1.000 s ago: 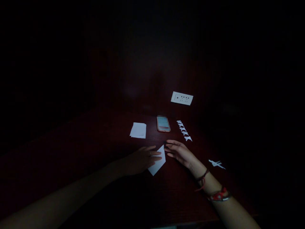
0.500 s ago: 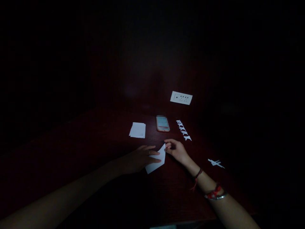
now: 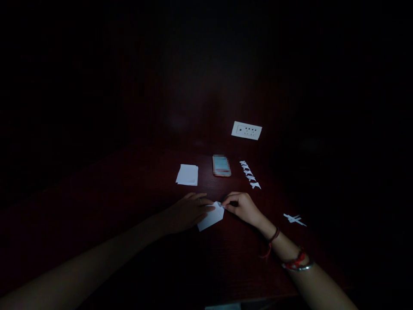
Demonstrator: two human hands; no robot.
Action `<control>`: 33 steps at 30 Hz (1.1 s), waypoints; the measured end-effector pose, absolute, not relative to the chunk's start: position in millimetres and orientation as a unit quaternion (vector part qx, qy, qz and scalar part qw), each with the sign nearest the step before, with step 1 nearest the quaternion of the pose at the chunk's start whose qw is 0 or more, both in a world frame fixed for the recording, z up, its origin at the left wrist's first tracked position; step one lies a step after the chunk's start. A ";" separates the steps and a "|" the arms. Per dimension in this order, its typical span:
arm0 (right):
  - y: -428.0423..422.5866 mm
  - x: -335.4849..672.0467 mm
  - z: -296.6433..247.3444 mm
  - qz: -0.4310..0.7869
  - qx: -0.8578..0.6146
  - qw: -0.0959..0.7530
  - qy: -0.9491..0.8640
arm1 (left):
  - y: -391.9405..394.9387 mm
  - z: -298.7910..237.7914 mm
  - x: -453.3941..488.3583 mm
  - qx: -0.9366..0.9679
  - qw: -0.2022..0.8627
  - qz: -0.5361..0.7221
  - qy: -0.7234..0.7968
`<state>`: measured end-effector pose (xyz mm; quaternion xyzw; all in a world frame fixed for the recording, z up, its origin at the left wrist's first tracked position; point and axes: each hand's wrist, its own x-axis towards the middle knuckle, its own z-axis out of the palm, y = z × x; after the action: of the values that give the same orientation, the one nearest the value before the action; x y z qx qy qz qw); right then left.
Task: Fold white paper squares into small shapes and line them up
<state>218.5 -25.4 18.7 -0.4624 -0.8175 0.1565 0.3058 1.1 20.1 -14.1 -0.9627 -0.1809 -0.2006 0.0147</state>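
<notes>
A small white sheet of paper [image 3: 211, 218] lies on the dark red table, its upper right corner folded over. My left hand [image 3: 190, 211] rests on the sheet's left part, fingers stretched out and pressing it down. At the folded corner, my right hand [image 3: 241, 206] pinches the paper between thumb and index finger. A ring shows on the left hand, and bracelets circle the right forearm.
A stack of white paper [image 3: 187, 175] lies behind the left hand. Beside it is a phone [image 3: 221, 165], then a row of folded paper pieces [image 3: 249, 174]. Paper strips [image 3: 294, 219] lie at the right. A socket panel [image 3: 247, 130] is on the back wall.
The paper's raised upper right corner has been folded down toward the sheet by my right hand. My left fingers have shifted slightly up and left on the paper.
</notes>
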 end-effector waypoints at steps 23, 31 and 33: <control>-28.5 219.2 22.3 0.095 -0.358 0.209 -0.905 | 11.6 -14.8 6.9 -0.959 0.037 -0.195 -0.200; -26.3 220.2 21.4 0.078 -0.337 0.197 -0.917 | 2.6 -6.8 8.1 -0.960 0.048 -0.198 -0.195; -26.4 220.3 21.7 0.076 -0.335 0.193 -0.919 | 2.5 -6.9 8.1 -0.963 0.044 -0.186 -0.189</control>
<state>220.3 -26.4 21.7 -0.3346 -0.9194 0.0756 0.1925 8.1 2.5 -6.9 -0.9632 -0.1890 -0.1860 0.0443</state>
